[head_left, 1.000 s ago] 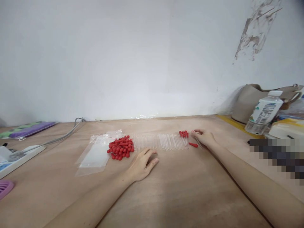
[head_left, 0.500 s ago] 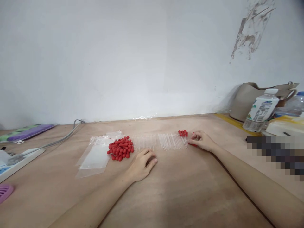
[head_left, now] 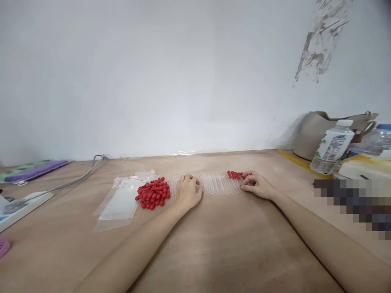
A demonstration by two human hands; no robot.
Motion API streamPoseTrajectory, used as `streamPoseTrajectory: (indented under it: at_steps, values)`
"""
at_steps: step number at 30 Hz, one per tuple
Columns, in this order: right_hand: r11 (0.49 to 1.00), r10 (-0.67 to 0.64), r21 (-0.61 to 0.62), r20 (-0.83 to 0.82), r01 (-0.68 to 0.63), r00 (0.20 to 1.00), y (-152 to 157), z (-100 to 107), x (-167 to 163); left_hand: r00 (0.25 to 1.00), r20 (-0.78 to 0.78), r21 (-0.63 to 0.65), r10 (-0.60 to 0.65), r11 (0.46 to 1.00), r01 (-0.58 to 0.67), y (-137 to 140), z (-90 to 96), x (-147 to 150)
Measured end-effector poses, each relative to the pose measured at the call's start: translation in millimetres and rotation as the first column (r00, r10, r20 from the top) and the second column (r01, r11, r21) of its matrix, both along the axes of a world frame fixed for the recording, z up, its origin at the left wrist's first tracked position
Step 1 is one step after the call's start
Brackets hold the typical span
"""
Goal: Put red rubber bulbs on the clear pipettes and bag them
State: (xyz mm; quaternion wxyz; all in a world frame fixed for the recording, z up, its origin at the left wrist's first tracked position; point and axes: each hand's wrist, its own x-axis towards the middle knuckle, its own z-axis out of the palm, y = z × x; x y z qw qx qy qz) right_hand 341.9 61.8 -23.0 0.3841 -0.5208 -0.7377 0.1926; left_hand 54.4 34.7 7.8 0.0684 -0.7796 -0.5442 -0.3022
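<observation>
Clear thin dropper tubes [head_left: 216, 185] lie side by side in a row on the table. Those at the right end carry red rubber bulbs [head_left: 234, 175]. My left hand [head_left: 188, 192] rests over the left part of the row, fingers bent down onto the tubes and thumb apart; it hides some of them. At the right end, the thumb and fingertips of my right hand [head_left: 257, 185] close round the outermost red-bulbed dropper. A heap of loose red bulbs [head_left: 152, 193] sits left of the row, partly beside clear plastic bags [head_left: 117, 207].
A power strip [head_left: 27, 209] with a grey cable and a purple-green pouch [head_left: 39, 170] lie at the left. On the right stand a labelled bottle [head_left: 332, 148], a beige bag [head_left: 308, 136] and a white container [head_left: 360, 169]. A white wall [head_left: 171, 81] rises behind.
My left hand has moved up from in front of the row onto the tubes. The gap between the two tube groups has narrowed. My right hand now closes at the last dropper's side.
</observation>
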Motion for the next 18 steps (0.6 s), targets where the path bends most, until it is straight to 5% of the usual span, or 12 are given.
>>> streamPoseTrajectory:
  at_steps: [8, 18]
  values:
    - [0.997, -0.048, -0.064, -0.138, 0.040, 0.989, 3.0, -1.5, 0.9, 0.947, -0.164, -0.186, 0.276, 0.934, -0.305, 25.1, 8.6, 37.9]
    - [0.997, -0.069, -0.054, -0.294, 0.055, 0.953, 7.7, -1.3, 2.2, 0.928, -0.200, -0.306, 0.313, 0.880, -0.363, 38.6, 19.4, 51.0]
